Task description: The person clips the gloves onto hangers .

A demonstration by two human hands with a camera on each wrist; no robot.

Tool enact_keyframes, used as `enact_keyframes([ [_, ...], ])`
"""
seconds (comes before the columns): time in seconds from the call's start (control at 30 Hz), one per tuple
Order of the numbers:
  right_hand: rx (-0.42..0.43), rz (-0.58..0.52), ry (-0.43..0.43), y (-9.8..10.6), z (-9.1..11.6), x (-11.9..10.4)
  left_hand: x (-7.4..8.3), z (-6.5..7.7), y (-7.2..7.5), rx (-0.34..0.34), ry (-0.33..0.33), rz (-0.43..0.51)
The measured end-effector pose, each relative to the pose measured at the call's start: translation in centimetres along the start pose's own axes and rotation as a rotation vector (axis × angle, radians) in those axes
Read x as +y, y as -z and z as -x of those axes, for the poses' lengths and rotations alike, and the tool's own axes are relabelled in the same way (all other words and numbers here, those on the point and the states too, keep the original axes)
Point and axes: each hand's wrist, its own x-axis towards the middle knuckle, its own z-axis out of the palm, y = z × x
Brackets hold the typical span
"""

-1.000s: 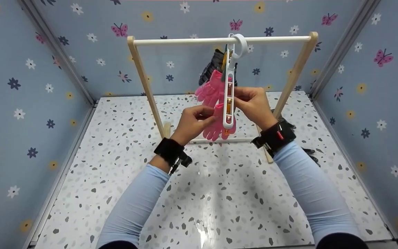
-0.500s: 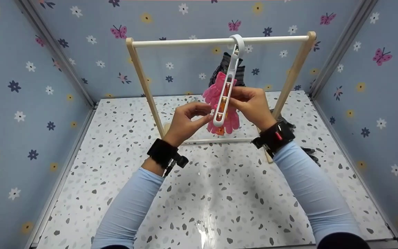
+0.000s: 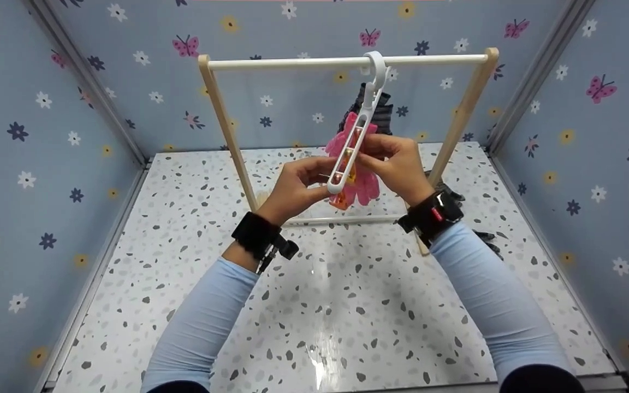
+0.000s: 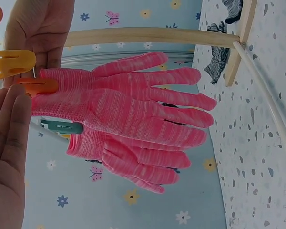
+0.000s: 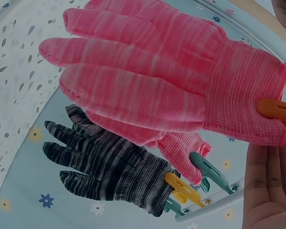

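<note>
Pale blue walls (image 3: 292, 93) with printed flowers and butterflies close round a white floor (image 3: 320, 305) speckled with grey. From where I stand, the nearest pink knit glove (image 4: 148, 98) hangs beneath the near end of a white plastic hanger (image 3: 366, 112), an orange clip (image 4: 40, 86) biting its cuff (image 5: 245, 81). The left hand (image 3: 298, 183) is loose at nine o'clock of the hanger's near end, thumb and fingers apart. The right hand (image 3: 402, 164) sits at two o'clock, fingers (image 5: 267, 176) reaching behind the cuff; whether they pinch it I can't tell. Farther along the hanger, a second pink glove (image 4: 138, 160) hangs from a green clip (image 4: 62, 126), and beyond, toward one o'clock, a black-and-grey striped glove (image 5: 109, 167) from a yellow clip (image 5: 183, 190). The hanger hooks over the white rod (image 3: 282, 64) of a wood-framed rack (image 3: 462, 117). Out at four o'clock, more striped gloves (image 4: 217, 59) lie on the floor.
</note>
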Motion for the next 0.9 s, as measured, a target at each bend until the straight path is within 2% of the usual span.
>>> enact_keyframes([
  [0.2, -0.007, 0.036, -0.01, -0.2, 0.1, -0.2, 0.3, -0.5, -0.2, 0.007, -0.006, -0.012],
  [0.6, -0.013, 0.042, 0.041, -0.5, 0.2, 0.2, 0.8, -1.3, -0.1, -0.002, 0.005, -0.015],
  [0.9, -0.011, 0.056, 0.021, -0.3, 0.4, 0.0, 0.8, -1.6, 0.0, 0.013, -0.001, -0.046],
])
